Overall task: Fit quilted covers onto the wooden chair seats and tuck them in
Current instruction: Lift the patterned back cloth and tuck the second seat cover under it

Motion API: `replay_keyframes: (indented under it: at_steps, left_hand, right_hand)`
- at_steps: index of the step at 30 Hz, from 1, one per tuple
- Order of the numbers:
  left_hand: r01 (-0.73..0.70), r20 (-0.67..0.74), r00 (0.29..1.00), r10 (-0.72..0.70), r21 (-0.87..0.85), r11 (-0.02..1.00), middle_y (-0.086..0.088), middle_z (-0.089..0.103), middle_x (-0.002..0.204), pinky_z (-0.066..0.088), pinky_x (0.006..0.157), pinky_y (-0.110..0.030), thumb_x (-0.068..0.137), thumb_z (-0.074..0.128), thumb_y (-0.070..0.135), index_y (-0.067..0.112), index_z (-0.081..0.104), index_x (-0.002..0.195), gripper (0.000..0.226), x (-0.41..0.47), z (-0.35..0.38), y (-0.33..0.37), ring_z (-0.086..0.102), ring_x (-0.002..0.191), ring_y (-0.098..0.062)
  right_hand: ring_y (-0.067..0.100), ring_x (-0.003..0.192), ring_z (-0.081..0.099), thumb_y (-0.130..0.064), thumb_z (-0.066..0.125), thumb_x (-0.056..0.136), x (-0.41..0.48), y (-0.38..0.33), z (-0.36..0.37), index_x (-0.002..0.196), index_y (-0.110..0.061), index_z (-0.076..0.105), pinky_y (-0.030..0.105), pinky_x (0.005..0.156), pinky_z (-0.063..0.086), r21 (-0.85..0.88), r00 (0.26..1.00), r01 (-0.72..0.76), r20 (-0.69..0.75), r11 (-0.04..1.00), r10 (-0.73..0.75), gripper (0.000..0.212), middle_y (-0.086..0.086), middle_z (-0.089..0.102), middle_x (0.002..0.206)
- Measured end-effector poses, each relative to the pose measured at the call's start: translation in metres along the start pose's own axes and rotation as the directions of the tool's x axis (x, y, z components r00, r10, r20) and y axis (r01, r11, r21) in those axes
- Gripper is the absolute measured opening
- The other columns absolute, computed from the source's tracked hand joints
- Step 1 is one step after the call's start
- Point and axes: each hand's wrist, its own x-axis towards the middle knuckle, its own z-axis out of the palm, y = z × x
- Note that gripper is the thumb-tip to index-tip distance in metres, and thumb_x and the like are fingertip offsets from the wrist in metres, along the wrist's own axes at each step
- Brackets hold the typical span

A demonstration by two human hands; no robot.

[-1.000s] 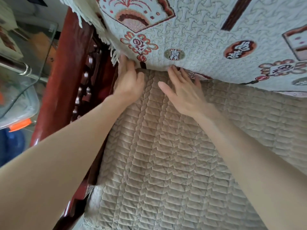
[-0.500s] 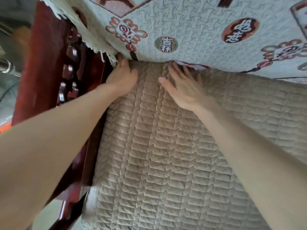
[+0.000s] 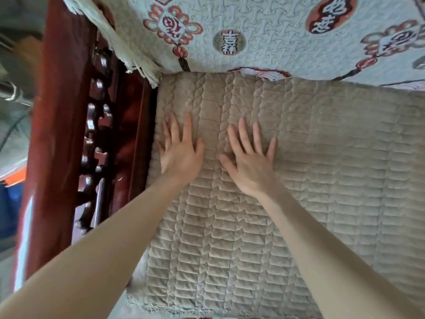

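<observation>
Seat surface: beige quilted cover (image 3: 322,180) lies flat beneath both palms, spanning the seat. Patterned backrest throw (image 3: 264,31) overhangs its rear edge beyond the fingertips. Carved wooden armrest (image 3: 62,134) stands just outside the left hand (image 3: 180,150). Left hand and right hand (image 3: 250,162) both spread, pressing flat. Judgement: cover fitted, rear tucked; side and front tucks likely remain.

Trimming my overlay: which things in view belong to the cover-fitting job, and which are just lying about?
Job: beige quilted seat cover; dark red carved wooden chair frame; pale blue patterned fringed backrest cover; left hand, right hand, both flat on it.
Lying about: clear plastic box with orange latch; blue object below it; metal tube, all left of the chair.
</observation>
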Motion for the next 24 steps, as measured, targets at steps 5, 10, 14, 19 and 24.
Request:
replay_keyframes:
  at_steps: [5, 10, 14, 19, 24]
  left_hand:
    - [0.016, -0.017, 1.0, -0.016, 0.001, 1.0, -0.007, -0.02, 0.159, 0.0, 0.117, -0.052, 0.1, 0.028, 0.048, 0.028, -0.008, 0.152, 0.067, -0.014, 0.006, -0.011, -0.018, 0.146, -0.025]
    - [0.096, -0.047, 0.994, -0.1, -0.081, 0.992, -0.007, -0.021, 0.158, -0.004, 0.117, -0.045, 0.098, 0.023, 0.056, 0.032, -0.011, 0.151, 0.067, -0.021, 0.017, -0.019, -0.018, 0.146, -0.021]
    - [0.217, -0.074, 0.972, -0.224, -0.094, 0.972, -0.013, -0.015, 0.159, -0.002, 0.12, -0.042, 0.097, 0.023, 0.058, 0.025, -0.009, 0.152, 0.072, -0.067, 0.039, -0.034, -0.013, 0.147, -0.023]
    - [-0.004, -0.049, 0.999, 0.007, 0.076, 0.997, 0.0, -0.03, 0.155, -0.012, 0.113, -0.051, 0.099, 0.019, 0.055, 0.032, -0.016, 0.15, 0.066, -0.091, 0.052, -0.018, -0.026, 0.143, -0.021]
    - [0.189, -0.06, 0.98, -0.187, 0.025, 0.982, 0.002, -0.03, 0.155, -0.007, 0.115, -0.059, 0.094, 0.012, 0.063, 0.039, -0.025, 0.145, 0.068, -0.156, 0.09, -0.044, -0.021, 0.145, -0.023]
  right_hand:
    - [0.026, 0.145, -0.026, -0.058, 0.017, 0.098, -0.005, -0.001, 0.005, 0.153, -0.029, -0.012, 0.063, 0.112, -0.013, -0.023, 1.0, -0.001, -0.019, 1.0, 0.0, 0.069, -0.005, -0.028, 0.158]
    - [0.023, 0.145, -0.027, -0.058, 0.016, 0.098, -0.005, 0.006, 0.016, 0.153, -0.028, -0.014, 0.063, 0.113, -0.011, -0.044, 0.999, 0.016, -0.046, 0.999, -0.018, 0.069, -0.005, -0.028, 0.158]
    - [0.022, 0.144, -0.028, -0.063, 0.0, 0.092, -0.058, 0.022, 0.045, 0.15, -0.027, -0.02, 0.062, 0.113, -0.013, -0.08, 0.999, -0.034, -0.042, 0.996, 0.031, 0.071, -0.004, -0.03, 0.157]
    - [0.026, 0.144, -0.029, -0.065, 0.007, 0.093, -0.072, 0.017, 0.047, 0.149, -0.027, -0.023, 0.06, 0.108, -0.019, -0.059, 0.999, -0.009, -0.045, 0.998, 0.006, 0.074, -0.002, -0.038, 0.15]
    - [0.019, 0.141, -0.034, -0.071, -0.006, 0.089, -0.131, 0.063, 0.074, 0.146, -0.033, -0.029, 0.061, 0.112, -0.016, -0.059, 0.991, -0.135, -0.013, 0.989, 0.135, 0.072, -0.003, -0.039, 0.152]
